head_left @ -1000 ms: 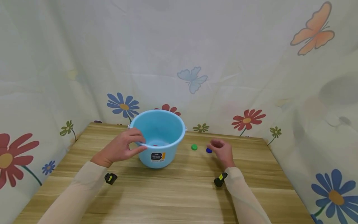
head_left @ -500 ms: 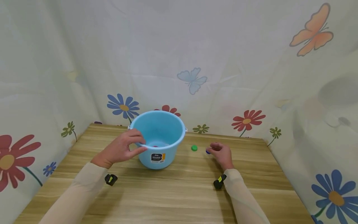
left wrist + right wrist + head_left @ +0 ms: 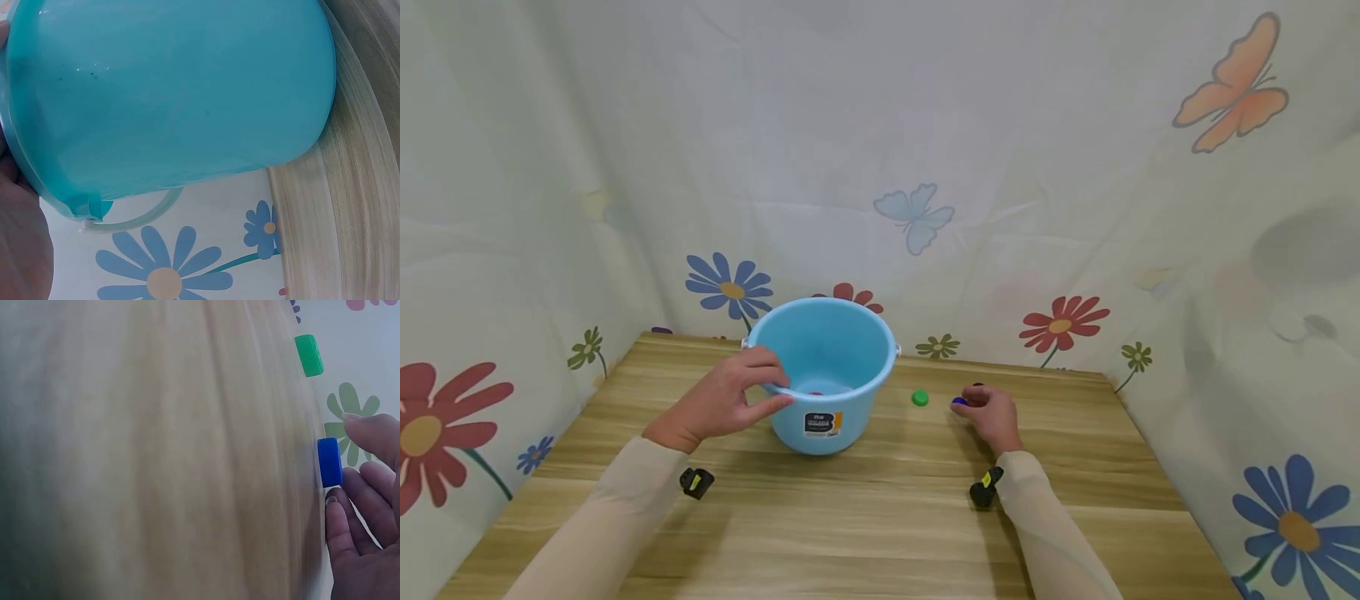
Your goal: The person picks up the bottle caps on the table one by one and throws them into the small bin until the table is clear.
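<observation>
A light blue bucket (image 3: 820, 425) stands upright on the wooden table. My left hand (image 3: 726, 396) grips its near-left rim, thumb outside and fingers over the inside; the left wrist view shows the bucket wall (image 3: 187, 94) close up. A small red thing (image 3: 816, 392) is partly visible inside. To the right, a blue bottle cap (image 3: 958, 402) lies beside my right hand (image 3: 996, 417). In the right wrist view, the thumb is apart from the blue cap and the other fingers are loosely bent at its edge. A green bottle cap (image 3: 920, 398) lies between bucket and blue cap.
A dark small thing (image 3: 977, 385) shows just behind my right hand, mostly hidden. The wooden table (image 3: 850, 533) ends at a flower-and-butterfly curtain (image 3: 1037, 167) at the back and sides. A pale bucket handle (image 3: 144, 219) hangs on the bucket's far side.
My right hand has shifted slightly around the blue cap, showing more of it, and its fingers have lowered. The left hand keeps its hold on the bucket rim.
</observation>
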Tool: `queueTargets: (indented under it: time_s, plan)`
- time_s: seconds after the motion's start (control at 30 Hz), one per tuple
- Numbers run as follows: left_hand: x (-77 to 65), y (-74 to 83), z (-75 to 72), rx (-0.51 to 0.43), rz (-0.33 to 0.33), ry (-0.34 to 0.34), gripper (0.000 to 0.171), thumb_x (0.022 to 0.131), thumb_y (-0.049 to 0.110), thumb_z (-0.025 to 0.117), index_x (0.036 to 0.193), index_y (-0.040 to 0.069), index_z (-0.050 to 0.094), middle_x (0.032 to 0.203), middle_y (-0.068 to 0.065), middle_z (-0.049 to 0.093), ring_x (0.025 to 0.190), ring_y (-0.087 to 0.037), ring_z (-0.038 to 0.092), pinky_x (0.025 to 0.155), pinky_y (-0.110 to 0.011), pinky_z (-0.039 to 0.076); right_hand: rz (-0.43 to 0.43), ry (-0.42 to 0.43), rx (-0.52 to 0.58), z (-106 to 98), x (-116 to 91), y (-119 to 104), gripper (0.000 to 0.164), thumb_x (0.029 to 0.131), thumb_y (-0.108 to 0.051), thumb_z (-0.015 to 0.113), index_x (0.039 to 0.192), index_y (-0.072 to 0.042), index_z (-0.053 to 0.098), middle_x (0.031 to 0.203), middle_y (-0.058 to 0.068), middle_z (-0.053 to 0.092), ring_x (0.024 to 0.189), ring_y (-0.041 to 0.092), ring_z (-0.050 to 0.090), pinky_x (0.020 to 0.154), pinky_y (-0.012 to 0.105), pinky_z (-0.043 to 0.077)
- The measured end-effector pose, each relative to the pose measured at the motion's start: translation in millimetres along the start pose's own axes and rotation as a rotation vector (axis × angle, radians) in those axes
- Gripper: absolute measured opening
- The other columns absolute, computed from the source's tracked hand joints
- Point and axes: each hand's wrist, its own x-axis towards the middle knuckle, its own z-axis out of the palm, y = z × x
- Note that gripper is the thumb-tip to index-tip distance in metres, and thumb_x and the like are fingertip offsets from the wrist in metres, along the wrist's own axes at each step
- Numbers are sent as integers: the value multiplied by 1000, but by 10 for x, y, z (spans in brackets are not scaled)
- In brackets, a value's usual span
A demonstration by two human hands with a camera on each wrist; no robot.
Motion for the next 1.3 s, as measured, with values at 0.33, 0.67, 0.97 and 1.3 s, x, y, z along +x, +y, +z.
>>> queueTargets:
  time_s: [0.33,0.67,0.97,1.3]
  plan:
    - [-10,-3,14,13,6,3,18,81,24,88,92,25,73,96,11,64,94,-9,59,86,-48,60,19,-16,-26,7,9,-5,42,83,-15,86,120,-1,72,120,18,73,112,34,69,99,48,55]
    - [-27,-6,0,14,4,7,18,81,25,88,92,25,73,96,11,64,94,-9,59,84,-47,60,22,-29,-32,23,28,13,42,83,-12,85,122,-2,72,122,19,72,113,34,68,100,49,54]
    - [-59,15,-35,26,-5,9,19,81,27,88,93,25,73,97,11,64,94,-8,60,84,-46,61,25,-29,-11,78,22,36,40,81,-12,87,118,-3,74,119,18,73,112,34,69,98,48,55]
    - [0,7,3,18,23,20,19,80,24,88,91,24,73,95,12,63,92,-7,58,83,-45,60,-1,-16,-70,2,12,25,37,82,-10,86,116,-2,73,117,20,73,109,34,70,96,48,56]
